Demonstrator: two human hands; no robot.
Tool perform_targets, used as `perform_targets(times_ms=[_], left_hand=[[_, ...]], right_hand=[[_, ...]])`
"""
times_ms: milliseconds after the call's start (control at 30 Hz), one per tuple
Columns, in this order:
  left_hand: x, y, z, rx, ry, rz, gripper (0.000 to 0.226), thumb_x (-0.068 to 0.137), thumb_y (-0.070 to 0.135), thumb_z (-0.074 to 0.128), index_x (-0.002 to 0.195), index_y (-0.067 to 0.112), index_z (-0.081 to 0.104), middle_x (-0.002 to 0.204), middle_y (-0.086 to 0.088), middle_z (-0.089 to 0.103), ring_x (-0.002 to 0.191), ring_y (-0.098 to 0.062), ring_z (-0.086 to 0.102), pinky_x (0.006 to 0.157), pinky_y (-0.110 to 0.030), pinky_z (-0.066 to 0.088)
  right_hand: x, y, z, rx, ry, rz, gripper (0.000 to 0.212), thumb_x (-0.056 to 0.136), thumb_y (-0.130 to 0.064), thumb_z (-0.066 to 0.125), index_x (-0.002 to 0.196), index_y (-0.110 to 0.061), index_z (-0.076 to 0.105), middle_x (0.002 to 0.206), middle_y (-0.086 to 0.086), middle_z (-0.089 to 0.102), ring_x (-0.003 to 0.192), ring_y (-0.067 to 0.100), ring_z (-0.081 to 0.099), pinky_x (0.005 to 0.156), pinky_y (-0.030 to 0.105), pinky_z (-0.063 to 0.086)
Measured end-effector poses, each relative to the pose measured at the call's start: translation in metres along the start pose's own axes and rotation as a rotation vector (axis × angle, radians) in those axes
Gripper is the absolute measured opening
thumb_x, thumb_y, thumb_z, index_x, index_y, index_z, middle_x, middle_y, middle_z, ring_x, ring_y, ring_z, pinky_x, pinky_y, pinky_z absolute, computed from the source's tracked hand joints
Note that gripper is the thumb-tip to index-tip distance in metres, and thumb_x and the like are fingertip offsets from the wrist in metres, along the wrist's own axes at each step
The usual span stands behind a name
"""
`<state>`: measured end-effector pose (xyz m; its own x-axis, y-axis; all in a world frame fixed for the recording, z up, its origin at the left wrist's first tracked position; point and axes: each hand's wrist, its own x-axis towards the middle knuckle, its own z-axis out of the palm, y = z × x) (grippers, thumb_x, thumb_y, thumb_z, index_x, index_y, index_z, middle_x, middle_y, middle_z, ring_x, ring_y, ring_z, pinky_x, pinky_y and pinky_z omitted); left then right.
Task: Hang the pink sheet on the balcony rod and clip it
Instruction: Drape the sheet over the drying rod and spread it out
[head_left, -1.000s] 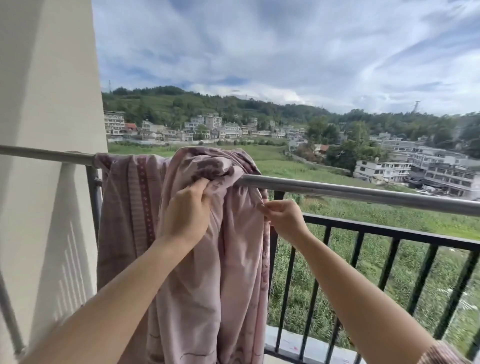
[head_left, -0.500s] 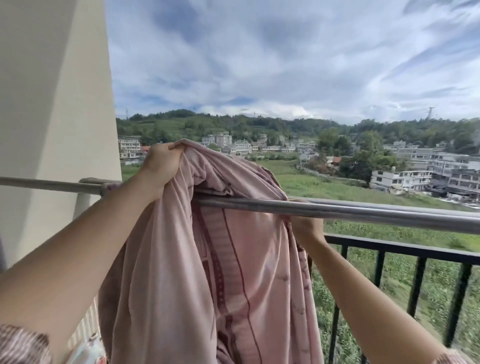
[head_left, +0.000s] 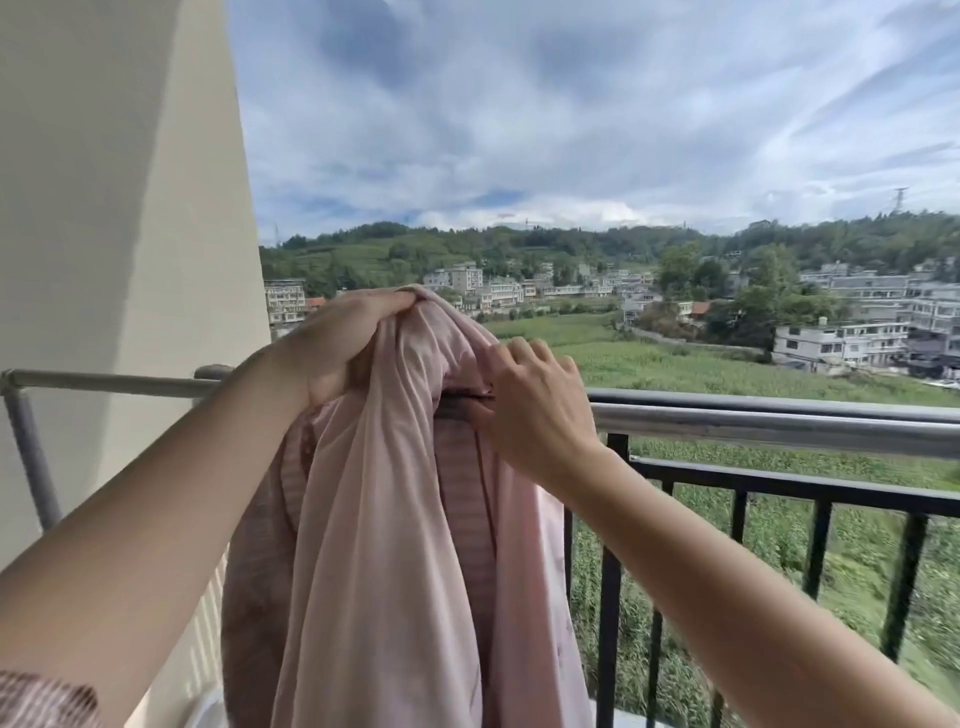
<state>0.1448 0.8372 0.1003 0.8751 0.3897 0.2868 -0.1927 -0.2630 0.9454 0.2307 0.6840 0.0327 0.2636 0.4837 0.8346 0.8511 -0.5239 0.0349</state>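
The pink sheet (head_left: 384, 519) hangs bunched in front of the metal balcony rod (head_left: 769, 423) and drops out of the frame at the bottom. My left hand (head_left: 337, 343) grips a raised fold at the sheet's top, well above the rod. My right hand (head_left: 535, 410) pinches the sheet's right edge at rod height, fingers curled round the cloth. The stretch of rod behind the sheet is hidden. No clip is in view.
A cream wall pillar (head_left: 119, 208) stands at the left, with the rod's grey upright (head_left: 31, 457) beside it. A black railing (head_left: 779, 488) with vertical bars runs below the rod on the right. Fields and buildings lie beyond.
My right hand has come up from under the rod and now pinches the sheet's edge in front of it. My left hand still holds the raised fold; the cloth is more gathered.
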Motion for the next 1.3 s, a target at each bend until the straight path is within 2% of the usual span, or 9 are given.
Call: perform_targets(times_ms=[100,167,300,400,633,900,1033,1167,1300], left_hand=[[-0.017,-0.009,-0.004,0.127,-0.139,0.085,0.028,0.095,0.021,0.050,0.083,0.019,0.075,0.078,-0.001,0.069,0.066,-0.012,0.062,0.053,-0.020,0.049],[-0.023,-0.020,-0.013,0.152,-0.156,0.180,0.024,0.089,0.027,0.052,0.087,0.023,0.075,0.094,0.001,0.071,0.084,-0.013,0.063,0.070,-0.024,0.051],[-0.008,-0.057,-0.035,0.476,0.273,0.270,0.039,0.102,0.029,0.028,0.124,0.021,0.060,0.141,-0.003,0.049,0.129,-0.016,0.043,0.105,-0.030,0.032],[0.008,-0.089,-0.042,0.870,0.318,0.095,0.051,0.103,0.038,0.022,0.118,0.015,0.065,0.140,-0.011,0.050,0.133,-0.027,0.039,0.112,-0.039,0.024],[0.018,-0.099,-0.015,1.012,0.502,0.162,0.043,0.100,0.031,0.030,0.118,0.007,0.060,0.124,-0.018,0.058,0.119,-0.033,0.046,0.101,-0.042,0.034],[0.018,-0.098,0.001,0.812,0.659,0.326,0.028,0.092,0.025,0.054,0.084,0.003,0.070,0.090,-0.018,0.068,0.091,-0.036,0.058,0.079,-0.040,0.043],[0.011,-0.116,-0.001,0.455,0.976,0.166,0.038,0.087,0.042,0.056,0.113,0.014,0.056,0.121,-0.016,0.054,0.114,-0.035,0.048,0.097,-0.045,0.034],[0.005,-0.117,0.002,0.142,1.025,-0.021,0.046,0.091,0.040,0.053,0.122,0.007,0.045,0.126,-0.015,0.055,0.113,-0.034,0.053,0.092,-0.042,0.039],[-0.002,-0.110,-0.013,0.209,0.960,-0.039,0.038,0.090,0.039,0.058,0.107,0.006,0.058,0.111,-0.014,0.065,0.103,-0.033,0.059,0.089,-0.037,0.043]], right_hand=[[0.021,0.009,0.008,0.138,-0.123,0.094,0.014,0.082,-0.016,0.056,0.070,-0.011,0.060,0.069,0.015,0.062,0.068,0.037,0.061,0.054,0.033,0.039],[0.023,0.018,0.009,0.122,-0.136,0.072,0.022,0.078,-0.019,0.058,0.059,-0.010,0.054,0.056,0.013,0.058,0.056,0.036,0.058,0.047,0.035,0.040],[0.015,0.042,-0.004,0.155,-0.143,0.029,0.023,0.075,-0.013,0.064,0.054,-0.007,0.063,0.048,0.007,0.059,0.043,0.023,0.055,0.042,0.034,0.048],[0.009,0.058,-0.015,0.126,-0.141,-0.027,0.027,0.077,-0.014,0.066,0.052,-0.008,0.061,0.046,0.005,0.059,0.040,0.019,0.054,0.040,0.032,0.049],[-0.002,0.076,-0.039,0.139,-0.147,-0.035,0.033,0.077,-0.005,0.067,0.046,-0.008,0.056,0.042,0.003,0.055,0.035,0.009,0.041,0.036,0.026,0.042],[0.005,0.096,-0.072,0.253,-0.319,0.061,0.016,0.079,0.000,0.068,0.065,-0.008,0.074,0.058,0.005,0.068,0.045,0.014,0.056,0.054,0.030,0.056],[0.008,0.104,-0.093,0.392,-0.208,0.230,0.012,0.084,-0.009,0.068,0.095,-0.007,0.072,0.078,-0.002,0.068,0.062,0.005,0.060,0.057,0.010,0.052],[0.018,0.060,-0.074,0.371,-0.369,0.106,0.035,0.086,-0.025,0.067,0.119,-0.015,0.063,0.103,-0.002,0.066,0.089,0.012,0.062,0.080,0.023,0.052],[0.018,0.032,-0.034,0.064,-0.347,-0.073,0.014,0.080,-0.009,0.060,0.083,-0.012,0.074,0.087,0.008,0.072,0.079,0.027,0.066,0.074,0.043,0.056]])
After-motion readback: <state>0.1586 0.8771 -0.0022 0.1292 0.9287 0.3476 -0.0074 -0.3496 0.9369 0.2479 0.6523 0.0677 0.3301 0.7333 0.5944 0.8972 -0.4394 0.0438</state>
